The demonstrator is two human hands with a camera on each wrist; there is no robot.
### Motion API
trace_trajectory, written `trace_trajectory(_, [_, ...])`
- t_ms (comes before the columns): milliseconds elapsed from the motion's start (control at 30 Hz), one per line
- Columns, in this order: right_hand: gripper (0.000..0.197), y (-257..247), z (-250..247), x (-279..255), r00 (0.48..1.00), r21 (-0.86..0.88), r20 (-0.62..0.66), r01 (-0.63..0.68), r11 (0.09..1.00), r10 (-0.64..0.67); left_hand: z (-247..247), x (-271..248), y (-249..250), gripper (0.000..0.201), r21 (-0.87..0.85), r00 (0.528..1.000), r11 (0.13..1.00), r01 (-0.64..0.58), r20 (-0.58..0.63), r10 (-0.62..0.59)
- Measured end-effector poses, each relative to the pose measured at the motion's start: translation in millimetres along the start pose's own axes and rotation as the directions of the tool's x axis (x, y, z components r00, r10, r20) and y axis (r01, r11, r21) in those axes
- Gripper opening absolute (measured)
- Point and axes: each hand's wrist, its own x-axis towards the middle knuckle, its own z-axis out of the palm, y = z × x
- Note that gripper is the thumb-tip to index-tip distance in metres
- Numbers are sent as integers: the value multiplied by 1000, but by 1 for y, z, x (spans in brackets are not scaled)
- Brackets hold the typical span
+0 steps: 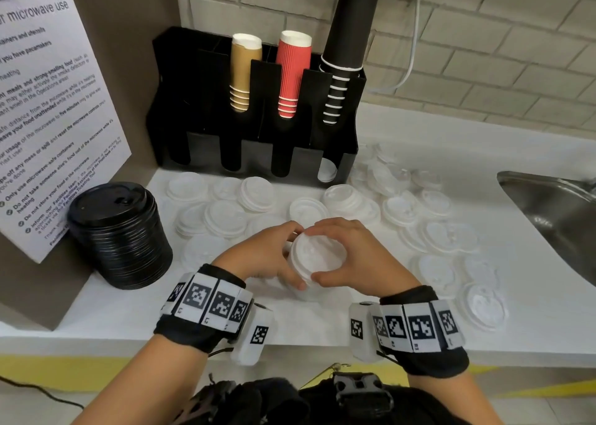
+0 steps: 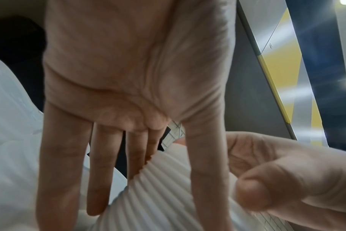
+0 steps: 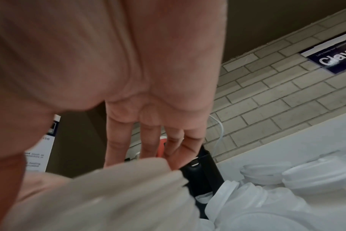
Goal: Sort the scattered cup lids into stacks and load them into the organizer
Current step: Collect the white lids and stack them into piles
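A tall stack of white lids (image 1: 317, 258) stands upright on the white counter (image 1: 113, 311) in front of me. My left hand (image 1: 271, 257) grips its left side and my right hand (image 1: 354, 260) its right side, with thumbs and index fingers ringing the top lid. In the left wrist view my left hand (image 2: 128, 140) lies along the ribbed stack of white lids (image 2: 164, 195). In the right wrist view my right hand (image 3: 148, 132) reaches over the blurred stack of white lids (image 3: 109, 195). Several loose white lids (image 1: 225, 213) lie scattered behind. The black organizer (image 1: 254, 157) stands at the back.
A tall stack of black lids (image 1: 119, 234) stands at the left by a notice board (image 1: 48, 118). The organizer's upper slots hold tan (image 1: 243, 69), red (image 1: 292, 73) and black cups (image 1: 346, 47). More white lids (image 1: 448, 234) spread rightward toward the steel sink (image 1: 554, 205).
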Motion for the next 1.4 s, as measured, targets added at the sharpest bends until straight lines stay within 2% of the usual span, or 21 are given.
trace_trajectory(100, [69, 5, -12, -1, 999, 125, 44, 3, 992, -9, -1, -1, -1, 88, -13, 1000, 1000, 0, 4, 0])
trace_trajectory(200, [54, 28, -38, 18, 980, 300, -142, -89, 950, 137, -1, 0, -2, 94, -28, 1000, 999, -16, 10, 16])
trace_trajectory(267, [50, 52, -52, 42, 941, 233, -222, -202, 951, 254, -1, 2, -3, 95, -27, 1000, 999, -21, 10, 21])
trace_trajectory(333, [58, 73, -59, 67, 924, 109, -147, -341, 934, 354, -1, 3, -3, 93, -25, 1000, 999, -20, 13, 20])
trace_trajectory(433, [82, 91, -57, 93, 902, -55, -14, -432, 900, 432, 0, 4, -5, 90, -22, 1000, 1000, -20, 12, 20])
trace_trajectory(533, [93, 93, -48, 107, 909, -206, 20, -404, 891, 417, -1, 4, -5, 91, -22, 1000, 1000, -20, 12, 20])
trace_trajectory(667, [90, 90, -48, 112, 937, -280, 39, -325, 904, 348, -1, 4, -7, 90, -40, 999, 999, -29, 18, 30])
trace_trajectory(733, [87, 88, -55, 112, 946, -370, 29, -289, 883, 322, -2, 4, -7, 89, -45, 999, 998, -33, 20, 34])
trace_trajectory(800, [84, 82, -61, 110, 949, -542, 2, -265, 798, 316, -2, 5, -8, 88, -40, 999, 999, -35, 18, 36])
trace_trajectory(900, [85, 72, -68, 106, 950, -781, -49, -229, 581, 309, -3, 6, -8, 88, -32, 999, 999, -35, 18, 36])
trace_trajectory(967, [83, 68, -74, 102, 959, -855, -107, -223, 469, 261, -3, 7, -7, 87, -35, 999, 999, -36, 23, 37])
trace_trajectory(1033, [82, 64, -81, 96, 958, -871, -180, -260, 417, 222, -3, 8, -8, 87, -35, 999, 999, -37, 23, 38])
trace_trajectory(1067, [83, 64, -83, 92, 952, -843, -217, -295, 450, 218, -3, 8, -8, 87, -35, 999, 999, -38, 24, 39])
trace_trajectory(1100, [85, 63, -86, 87, 941, -776, -253, -336, 534, 225, -3, 8, -8, 87, -36, 999, 999, -38, 24, 39])
trace_trajectory(1133, [87, 63, -88, 81, 927, -654, -285, -373, 658, 243, -3, 8, -8, 86, -39, 999, 999, -38, 24, 39])
trace_trajectory(1200, [85, 61, -90, 66, 905, -286, -309, -382, 879, 293, -4, 8, -9, 85, -51, 999, 998, -42, 22, 43])
trace_trajectory(1233, [80, 59, -88, 57, 902, -101, -308, -347, 933, 302, -4, 8, -10, 85, -58, 999, 997, -45, 24, 47])
trace_trajectory(1300, [64, 54, -79, 38, 913, 166, -292, -244, 955, 284, -3, 9, -11, 88, -67, 997, 996, -58, 38, 61])
trace_trajectory(1400, [53, 43, -55, 9, 963, 382, -166, -134, 914, 211, 0, 9, -11, 91, -68, 995, 994, -83, 58, 87])
